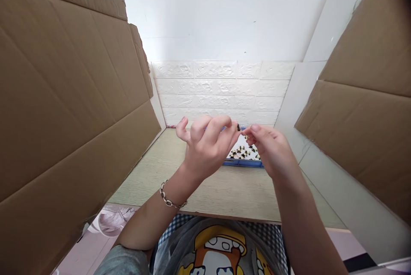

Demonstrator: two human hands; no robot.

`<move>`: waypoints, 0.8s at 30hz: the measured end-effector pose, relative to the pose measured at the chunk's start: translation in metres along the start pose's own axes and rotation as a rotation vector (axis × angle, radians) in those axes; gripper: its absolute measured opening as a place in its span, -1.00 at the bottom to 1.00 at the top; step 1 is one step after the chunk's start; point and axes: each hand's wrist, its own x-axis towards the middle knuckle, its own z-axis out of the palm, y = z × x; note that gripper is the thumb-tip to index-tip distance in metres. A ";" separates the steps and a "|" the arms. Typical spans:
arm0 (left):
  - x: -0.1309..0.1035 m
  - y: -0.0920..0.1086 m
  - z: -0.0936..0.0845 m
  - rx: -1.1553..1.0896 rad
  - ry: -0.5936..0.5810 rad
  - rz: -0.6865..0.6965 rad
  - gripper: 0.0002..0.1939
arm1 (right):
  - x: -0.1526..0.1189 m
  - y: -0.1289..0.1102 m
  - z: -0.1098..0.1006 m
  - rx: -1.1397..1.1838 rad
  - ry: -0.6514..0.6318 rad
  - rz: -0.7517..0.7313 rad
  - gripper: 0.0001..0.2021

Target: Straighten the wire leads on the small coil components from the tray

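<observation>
My left hand (208,142) is raised over the table with thumb and index finger pinched, the other fingers curled. At its fingertips shows a small dark piece (238,127), mostly hidden. Close beside it, my right hand (272,146) pinches a thin yellowish strand (245,135) near the left fingertips; whether the strand joins the dark piece I cannot tell. Behind and below both hands stands a blue tray (240,162) with a white bottom. Several small black-and-cream pieces (242,152) lie scattered in it. The left hand hides the tray's left part.
The tray rests on a pale wood-grain table (212,191). Cardboard panels rise on the left (70,87) and right (362,95). A white brick-pattern wall (221,89) closes the back. A pink-white strap-like item (111,221) lies below the table's left front.
</observation>
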 end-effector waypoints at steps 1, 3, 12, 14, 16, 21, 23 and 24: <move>-0.001 0.000 0.001 0.009 0.007 0.008 -0.91 | 0.000 -0.001 0.000 -0.031 -0.020 0.007 -0.72; -0.002 0.000 0.003 0.025 0.015 0.033 -0.91 | -0.001 -0.003 0.000 -0.088 -0.059 0.031 -0.71; -0.001 -0.002 0.005 0.074 0.002 0.123 -0.93 | 0.005 -0.006 0.001 -0.135 -0.185 0.138 -0.72; -0.002 -0.003 0.007 0.072 -0.002 0.127 -0.92 | 0.007 -0.004 0.000 -0.148 -0.189 0.151 -0.72; -0.004 -0.004 0.009 0.064 -0.009 0.118 -0.93 | 0.009 -0.004 -0.001 -0.166 -0.207 0.147 -0.72; -0.008 -0.008 0.008 -0.037 -0.072 0.057 -0.95 | 0.011 -0.008 -0.009 -0.278 -0.285 0.136 -0.70; -0.008 -0.009 0.006 -0.100 -0.148 0.018 -0.92 | 0.012 -0.010 -0.013 -0.327 -0.314 0.134 -0.69; -0.008 -0.010 0.004 -0.131 -0.185 0.001 -0.91 | 0.012 -0.012 -0.014 -0.346 -0.330 0.127 -0.69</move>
